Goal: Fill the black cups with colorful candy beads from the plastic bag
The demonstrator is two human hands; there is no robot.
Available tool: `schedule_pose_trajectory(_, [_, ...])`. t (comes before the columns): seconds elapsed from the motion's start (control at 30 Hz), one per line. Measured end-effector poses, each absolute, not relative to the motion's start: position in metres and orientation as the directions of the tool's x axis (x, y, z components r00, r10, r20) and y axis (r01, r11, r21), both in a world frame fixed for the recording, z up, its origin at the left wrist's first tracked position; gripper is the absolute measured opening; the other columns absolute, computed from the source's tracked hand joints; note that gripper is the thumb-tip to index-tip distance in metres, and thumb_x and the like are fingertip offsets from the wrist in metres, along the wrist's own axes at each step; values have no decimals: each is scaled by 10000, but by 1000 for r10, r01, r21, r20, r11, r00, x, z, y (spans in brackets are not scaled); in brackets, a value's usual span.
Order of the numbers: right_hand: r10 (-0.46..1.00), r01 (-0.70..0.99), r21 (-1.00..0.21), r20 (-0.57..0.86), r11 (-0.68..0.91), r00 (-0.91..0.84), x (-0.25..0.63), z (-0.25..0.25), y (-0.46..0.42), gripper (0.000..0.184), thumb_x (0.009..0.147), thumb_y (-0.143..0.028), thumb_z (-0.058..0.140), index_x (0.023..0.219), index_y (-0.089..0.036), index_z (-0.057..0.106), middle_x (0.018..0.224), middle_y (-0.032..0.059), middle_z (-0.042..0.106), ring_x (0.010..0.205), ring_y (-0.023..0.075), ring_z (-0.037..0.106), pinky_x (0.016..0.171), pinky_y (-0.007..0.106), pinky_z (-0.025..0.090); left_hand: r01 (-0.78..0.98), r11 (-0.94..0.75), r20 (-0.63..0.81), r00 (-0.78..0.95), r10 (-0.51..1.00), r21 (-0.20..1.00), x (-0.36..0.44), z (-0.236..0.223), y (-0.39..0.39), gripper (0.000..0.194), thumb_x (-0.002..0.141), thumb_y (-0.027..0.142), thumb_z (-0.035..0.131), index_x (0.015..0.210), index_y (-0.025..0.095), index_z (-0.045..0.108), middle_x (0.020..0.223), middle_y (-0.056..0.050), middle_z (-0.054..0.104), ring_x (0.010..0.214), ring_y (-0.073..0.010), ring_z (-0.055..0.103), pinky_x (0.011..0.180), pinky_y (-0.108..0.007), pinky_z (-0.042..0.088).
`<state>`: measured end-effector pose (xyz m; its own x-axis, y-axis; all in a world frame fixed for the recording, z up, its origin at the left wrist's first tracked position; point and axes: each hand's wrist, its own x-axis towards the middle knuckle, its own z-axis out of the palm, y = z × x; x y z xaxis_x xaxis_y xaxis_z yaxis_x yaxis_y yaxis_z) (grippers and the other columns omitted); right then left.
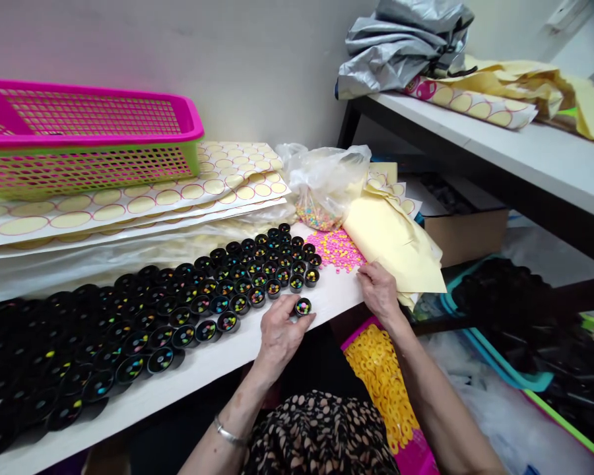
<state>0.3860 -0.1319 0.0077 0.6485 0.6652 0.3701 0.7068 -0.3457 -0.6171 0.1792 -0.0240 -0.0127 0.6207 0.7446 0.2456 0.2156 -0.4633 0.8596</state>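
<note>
My left hand [284,333] grips a small round black cup [303,307] between thumb and fingers at the table's front edge. Colourful bits lie inside the cup, a pink one among them. At the near edge of a spread of small pink and yellow beads [337,249], my right hand [377,290] has its fingertips pressed together; whatever they pinch, if anything, is too small to make out. Rows of similar black cups [181,316] with coloured bits in them cover the table to the left of my hands.
Behind the beads sits a clear plastic bag [321,191] of colourful beads. Yellow paper [391,237] lies right of it. A pink and green basket [94,142] rests on circle-printed sheets [168,198]. Below my right arm is a bin of yellow rings [383,379]. A white shelf [499,142] juts out at right.
</note>
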Motion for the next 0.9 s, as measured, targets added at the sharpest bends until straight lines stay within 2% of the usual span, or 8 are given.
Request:
schedule_pose_trajectory(0.23, [754, 759, -497, 274, -421, 597, 375, 2, -115, 187, 844, -205, 461, 764, -190, 630, 826, 34, 569, 762, 147, 530, 681, 252, 376, 219, -458, 237, 624, 744, 862, 179, -8, -24, 232, 689, 245, 694, 904, 192, 625, 838, 7, 586, 760, -119, 546, 698, -238, 418])
schedule_pose_trajectory(0.47, [718, 720, -344, 160, -603, 677, 365, 6, -93, 174, 850, -245, 497, 753, -181, 627, 854, 35, 582, 741, 141, 522, 605, 256, 312, 221, -461, 243, 617, 748, 859, 179, -7, -25, 221, 678, 236, 698, 881, 189, 623, 821, 4, 582, 746, -122, 543, 678, -237, 419])
schedule_pose_trajectory(0.63, [725, 730, -290, 144, -620, 673, 368, 6, -89, 197, 874, -269, 470, 786, -186, 627, 892, 38, 582, 761, 142, 523, 604, 259, 295, 227, -473, 248, 620, 744, 852, 179, -7, -25, 220, 686, 235, 687, 890, 190, 620, 833, -3, 590, 763, -133, 553, 696, -247, 422])
schedule_pose_trajectory(0.77, [753, 752, -246, 112, -611, 648, 368, 9, -90, 209, 878, -182, 409, 808, -178, 606, 880, 47, 588, 764, 144, 523, 604, 257, 286, 231, -474, 243, 627, 740, 850, 180, -8, -25, 202, 693, 238, 681, 881, 195, 620, 837, -3, 592, 777, -137, 555, 711, -251, 422])
schedule_pose_trajectory(0.9, [819, 789, -290, 28, -542, 573, 366, 11, -98, 152, 852, -184, 433, 831, -181, 584, 846, 46, 605, 769, 151, 539, 608, 251, 295, 238, -470, 232, 632, 740, 850, 180, -8, -25, 205, 705, 247, 672, 898, 199, 620, 850, -6, 593, 781, -137, 552, 704, -249, 423])
